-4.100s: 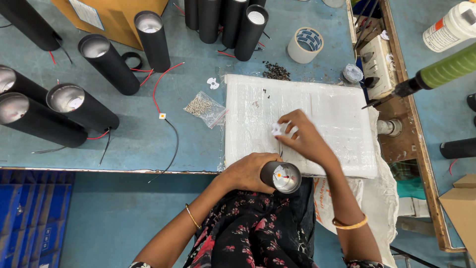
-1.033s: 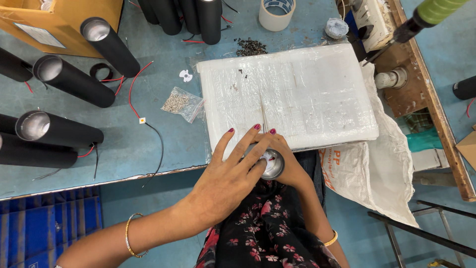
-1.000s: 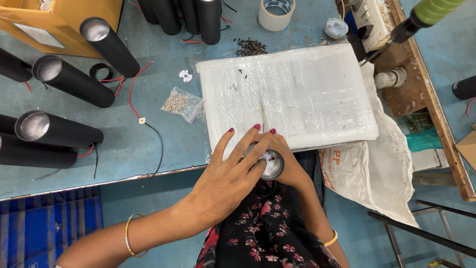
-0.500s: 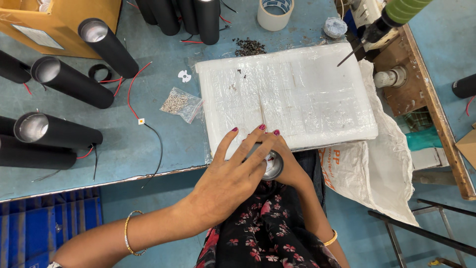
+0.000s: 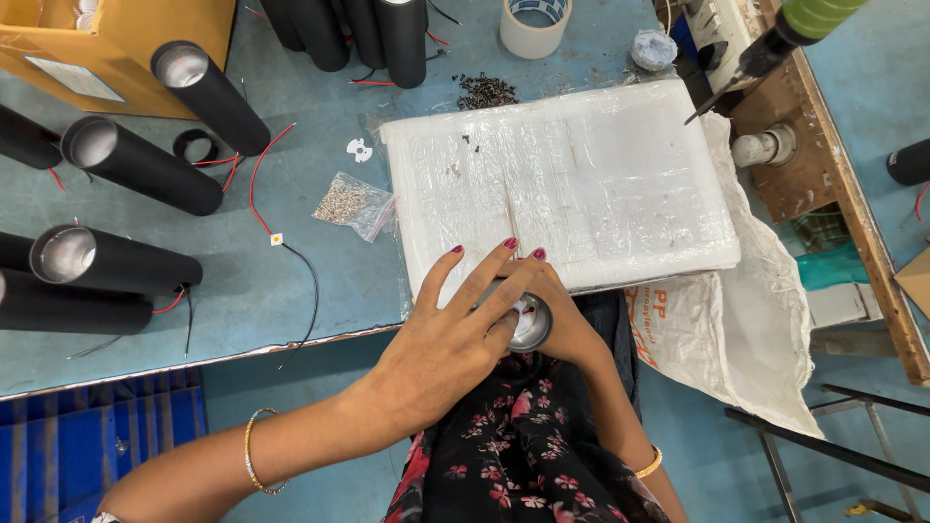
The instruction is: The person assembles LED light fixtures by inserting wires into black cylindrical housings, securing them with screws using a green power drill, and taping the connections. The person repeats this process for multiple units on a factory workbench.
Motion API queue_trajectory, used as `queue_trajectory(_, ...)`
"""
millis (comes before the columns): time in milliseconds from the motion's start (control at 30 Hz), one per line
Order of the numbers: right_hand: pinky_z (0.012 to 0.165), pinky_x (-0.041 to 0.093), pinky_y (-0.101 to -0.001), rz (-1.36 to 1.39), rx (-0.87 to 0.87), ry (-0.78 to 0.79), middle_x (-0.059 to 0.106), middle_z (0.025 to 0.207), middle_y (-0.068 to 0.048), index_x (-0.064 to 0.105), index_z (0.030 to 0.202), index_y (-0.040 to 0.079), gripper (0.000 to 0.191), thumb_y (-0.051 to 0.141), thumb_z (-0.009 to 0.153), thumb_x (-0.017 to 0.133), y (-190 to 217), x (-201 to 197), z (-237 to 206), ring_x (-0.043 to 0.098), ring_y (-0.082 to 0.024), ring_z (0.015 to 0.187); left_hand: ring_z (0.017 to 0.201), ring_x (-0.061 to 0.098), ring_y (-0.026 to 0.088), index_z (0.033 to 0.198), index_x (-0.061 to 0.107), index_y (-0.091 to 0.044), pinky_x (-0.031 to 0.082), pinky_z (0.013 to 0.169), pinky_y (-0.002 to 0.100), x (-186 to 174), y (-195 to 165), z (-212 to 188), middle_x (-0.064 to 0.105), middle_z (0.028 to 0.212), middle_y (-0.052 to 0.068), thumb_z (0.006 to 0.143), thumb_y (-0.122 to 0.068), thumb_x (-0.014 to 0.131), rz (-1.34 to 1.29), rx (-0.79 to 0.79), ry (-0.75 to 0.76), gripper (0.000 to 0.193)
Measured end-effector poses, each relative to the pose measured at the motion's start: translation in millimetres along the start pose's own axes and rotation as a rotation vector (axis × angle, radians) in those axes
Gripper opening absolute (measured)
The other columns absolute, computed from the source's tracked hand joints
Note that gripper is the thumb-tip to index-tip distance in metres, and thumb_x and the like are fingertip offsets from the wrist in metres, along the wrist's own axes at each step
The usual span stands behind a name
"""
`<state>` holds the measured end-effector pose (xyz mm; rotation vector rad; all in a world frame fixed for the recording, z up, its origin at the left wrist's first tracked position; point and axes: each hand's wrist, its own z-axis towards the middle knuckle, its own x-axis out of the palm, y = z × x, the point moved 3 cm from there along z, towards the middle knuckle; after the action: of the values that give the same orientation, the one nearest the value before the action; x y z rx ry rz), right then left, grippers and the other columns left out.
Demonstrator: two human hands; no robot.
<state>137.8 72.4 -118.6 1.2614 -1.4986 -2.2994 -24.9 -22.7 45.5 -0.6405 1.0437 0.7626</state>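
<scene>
A black tube [image 5: 531,324] with a shiny inner end stands upright at the near edge of the table, over my lap. My left hand [image 5: 436,349] lies across its top and side, fingers spread and pressed against it. My right hand [image 5: 573,327] grips the tube from the right, mostly hidden behind the left hand's fingers. Both hands rest against the near edge of a white foam pad [image 5: 572,184] wrapped in clear plastic.
Several black tubes with red and black wires [image 5: 126,165] lie on the blue table at the left and back. Also there: a small bag of screws [image 5: 351,203], a tape roll [image 5: 535,24], a cardboard box [image 5: 116,48], a green-handled tool [image 5: 804,24], a white sack [image 5: 746,320].
Four seconds ago my right hand was out on the foam pad at a small white piece; it has since come back to the tube. Over the last second both hands stay put.
</scene>
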Motion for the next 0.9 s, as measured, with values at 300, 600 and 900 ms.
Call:
queue_trajectory(300,0.115,0.035,-0.0454,0.006,0.008,-0.025,0.056,0.140,-0.013,0.056,0.137,0.010,0.071,0.022,0.072,0.083,3.2,-1.7,0.0,0.048,-0.036,0.134,0.148,0.037,0.032,0.091,0.076,0.000,0.030,0.118,0.057,-0.3,-1.9,2.5,0.048,0.149,0.012,0.084,-0.014,0.067,0.064,0.013,-0.011,0.018)
queue_trajectory(600,0.115,0.036,-0.0450,-0.051,-0.084,-0.026,0.059,0.140,-0.011,0.059,0.135,0.012,0.072,0.025,0.071,0.086,3.6,-1.4,-0.4,0.049,-0.036,0.134,0.148,0.036,0.032,0.096,0.075,0.000,0.028,0.118,0.058,0.5,0.4,0.3,0.049,0.149,0.014,0.082,-0.014,0.066,0.012,0.007,-0.016,0.022)
queue_trajectory(900,0.119,0.030,-0.0466,-0.045,-0.063,-0.031,0.061,0.140,-0.011,0.060,0.133,0.011,0.069,0.024,0.071,0.085,1.3,0.2,-0.2,0.050,-0.034,0.135,0.147,0.038,0.031,0.090,0.074,-0.002,0.030,0.116,0.057,3.9,-2.1,0.6,0.050,0.149,0.014,0.081,-0.015,0.066,0.069,0.008,-0.027,0.018)
